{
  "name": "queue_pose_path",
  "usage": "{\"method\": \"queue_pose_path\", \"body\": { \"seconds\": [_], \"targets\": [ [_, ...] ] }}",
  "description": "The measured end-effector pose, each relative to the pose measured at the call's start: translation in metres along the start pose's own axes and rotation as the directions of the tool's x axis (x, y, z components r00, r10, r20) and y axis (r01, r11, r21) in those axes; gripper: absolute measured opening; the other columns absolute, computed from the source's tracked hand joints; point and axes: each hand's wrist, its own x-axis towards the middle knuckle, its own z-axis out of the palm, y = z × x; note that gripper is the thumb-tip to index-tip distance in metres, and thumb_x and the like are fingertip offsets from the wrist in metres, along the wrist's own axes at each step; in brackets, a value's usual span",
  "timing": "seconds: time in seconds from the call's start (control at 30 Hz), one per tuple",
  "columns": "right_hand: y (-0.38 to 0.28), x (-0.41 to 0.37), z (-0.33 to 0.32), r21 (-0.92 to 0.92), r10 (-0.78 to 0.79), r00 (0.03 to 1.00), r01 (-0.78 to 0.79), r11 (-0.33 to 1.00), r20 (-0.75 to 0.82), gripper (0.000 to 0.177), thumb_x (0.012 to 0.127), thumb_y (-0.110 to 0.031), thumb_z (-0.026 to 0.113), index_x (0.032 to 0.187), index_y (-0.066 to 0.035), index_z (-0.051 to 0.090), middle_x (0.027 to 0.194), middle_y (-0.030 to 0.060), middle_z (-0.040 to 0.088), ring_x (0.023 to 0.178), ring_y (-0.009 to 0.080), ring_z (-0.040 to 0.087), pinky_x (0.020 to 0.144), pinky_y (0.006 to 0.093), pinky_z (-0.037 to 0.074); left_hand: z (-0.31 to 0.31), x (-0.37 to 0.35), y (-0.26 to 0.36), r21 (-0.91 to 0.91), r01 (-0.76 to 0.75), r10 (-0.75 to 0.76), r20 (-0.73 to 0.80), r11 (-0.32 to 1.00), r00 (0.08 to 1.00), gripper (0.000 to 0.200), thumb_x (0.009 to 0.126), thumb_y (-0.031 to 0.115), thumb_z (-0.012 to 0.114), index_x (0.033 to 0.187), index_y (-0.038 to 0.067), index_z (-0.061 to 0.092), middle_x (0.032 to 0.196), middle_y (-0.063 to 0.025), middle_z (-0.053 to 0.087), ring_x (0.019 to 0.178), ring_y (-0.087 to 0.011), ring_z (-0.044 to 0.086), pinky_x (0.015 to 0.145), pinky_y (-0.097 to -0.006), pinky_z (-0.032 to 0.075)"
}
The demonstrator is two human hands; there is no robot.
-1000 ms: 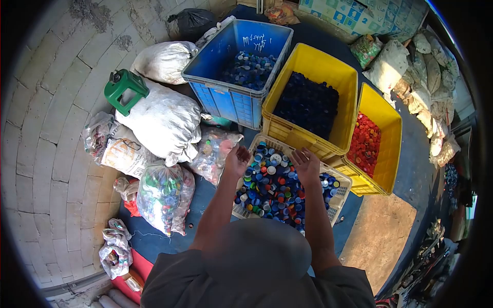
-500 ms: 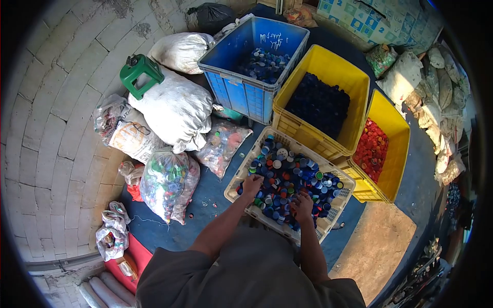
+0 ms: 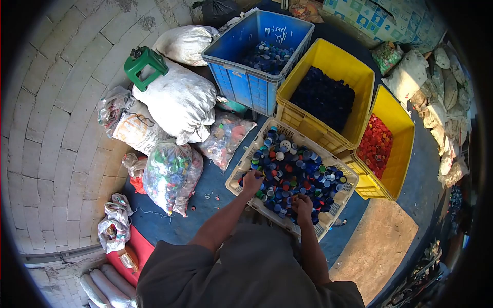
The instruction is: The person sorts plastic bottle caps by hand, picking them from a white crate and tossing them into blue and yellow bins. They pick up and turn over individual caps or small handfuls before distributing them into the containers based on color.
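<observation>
A cream plastic crate point(image 3: 247, 154) lies in front of me, filled with loose bottle caps point(image 3: 287, 177), mostly blue, with some white, red and green ones mixed in. My left hand point(image 3: 251, 182) is over the crate's left part, its fingers curled together low over the caps. Close to its fingertips shows a small orange-yellow spot, too small to name. Nearer the crate's front right, my right hand point(image 3: 302, 205) is just above the caps with bent, closed fingers. What either hand pinches is hidden by the fingers.
Behind the crate stand a blue bin point(image 3: 241, 87) of caps, a yellow bin point(image 3: 303, 126) of dark blue caps and another yellow bin point(image 3: 398, 154) of red caps. Clear bags point(image 3: 167, 177) and white sacks point(image 3: 179, 102) crowd the left, with a green plastic stool-like object point(image 3: 146, 69) on top.
My view has shifted slightly. The right hand's fingers, more spread before, have drawn together. My left hand stays over the crate's left part, turned a little.
</observation>
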Motion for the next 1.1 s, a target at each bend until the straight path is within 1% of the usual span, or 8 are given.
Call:
{"method": "queue_pose_path", "body": {
  "seconds": [0.17,0.43,0.53,0.67,0.77,0.87,0.97,1.1],
  "targets": [
    [0.0,-0.009,-0.002,-0.035,-0.016,1.0,0.016,0.999,0.013,0.027,0.085,-0.008,0.055,0.112,-0.003,0.054,0.096,0.0046,0.058,0.078,0.0117,0.058,0.066,0.0276,0.051,0.003,0.004,0.001,-0.098,0.011,-0.014,-0.032,0.995,0.999,0.025,0.073,0.016,0.071,0.094,0.004,0.068,0.089,-0.0129,0.069,0.087,-0.0278,0.067,0.079,-0.0379,0.051],
    [0.0,-0.013,-0.006,-0.075,-0.033,0.999,0.032,0.997,-0.014,0.03,0.083,-0.008,0.055,0.112,-0.002,0.053,0.101,0.0059,0.059,0.082,0.0134,0.059,0.069,0.0278,0.05,0.001,0.017,0.005,-0.027,0.032,-0.032,0.013,0.999,0.999,0.014,0.074,0.015,0.071,0.078,0.003,0.064,0.075,-0.0095,0.067,0.074,-0.0264,0.066,0.07,-0.0391,0.049],
    [-0.001,-0.017,-0.007,-0.109,-0.064,0.998,0.062,0.992,-0.019,0.031,0.083,-0.008,0.056,0.113,-0.001,0.053,0.101,0.0066,0.06,0.084,0.0139,0.059,0.069,0.0272,0.05,0.004,0.023,0.008,0.042,-0.105,0.105,0.009,0.994,0.994,0.017,0.073,0.014,0.075,0.083,0.003,0.065,0.077,-0.0104,0.066,0.074,-0.0248,0.064,0.071,-0.0362,0.049],
    [0.006,-0.022,-0.012,-0.142,-0.113,0.993,0.107,0.984,-0.035,0.033,0.083,-0.009,0.056,0.115,-0.001,0.053,0.101,0.0069,0.061,0.084,0.0142,0.059,0.069,0.0265,0.05,0.012,0.03,0.01,0.124,-0.275,0.274,0.023,0.953,0.961,0.027,0.071,0.011,0.073,0.095,0.003,0.063,0.086,-0.0124,0.064,0.083,-0.0295,0.063,0.075,-0.0401,0.049],
    [0.012,-0.025,-0.015,-0.19,-0.127,0.989,0.111,0.976,-0.072,0.033,0.084,-0.009,0.057,0.115,-0.001,0.054,0.101,0.007,0.061,0.084,0.0143,0.059,0.069,0.0268,0.05,0.016,0.038,0.021,0.126,-0.322,0.328,-0.028,0.938,0.944,0.029,0.071,0.012,0.073,0.097,0.002,0.062,0.088,-0.0125,0.064,0.085,-0.0301,0.063,0.076,-0.0415,0.049],
    [0.03,-0.02,-0.023,-0.253,-0.194,0.977,0.166,0.953,-0.09,0.032,0.083,-0.009,0.057,0.114,-0.001,0.055,0.1,0.0072,0.061,0.085,0.0147,0.059,0.069,0.0275,0.05,0.022,0.054,0.03,0.119,-0.274,0.279,-0.029,0.954,0.96,0.027,0.076,0.016,0.072,0.098,0.004,0.062,0.089,-0.013,0.063,0.087,-0.0323,0.062,0.076,-0.044,0.048],
    [0.019,-0.033,-0.019,-0.2,-0.122,0.981,0.091,0.976,-0.148,0.031,0.083,-0.008,0.058,0.113,-0.001,0.056,0.1,0.007,0.061,0.084,0.0149,0.059,0.069,0.0278,0.05,0.024,0.069,0.039,0.077,-0.181,0.182,0.002,0.98,0.983,0.029,0.077,0.023,0.073,0.098,0.005,0.062,0.085,-0.0122,0.067,0.085,-0.0334,0.064,0.074,-0.0456,0.048],
    [0.032,-0.032,-0.026,-0.241,-0.165,0.966,0.115,0.964,-0.201,0.032,0.082,-0.008,0.059,0.113,-0.001,0.057,0.099,0.0084,0.063,0.086,0.0156,0.06,0.073,0.0282,0.049,0.031,0.081,0.053,0.227,-0.057,0.057,0.003,0.972,0.998,0.032,0.077,0.031,0.073,0.097,0.009,0.063,0.085,-0.0115,0.069,0.084,-0.034,0.065,0.073,-0.046,0.049]
  ]
}}
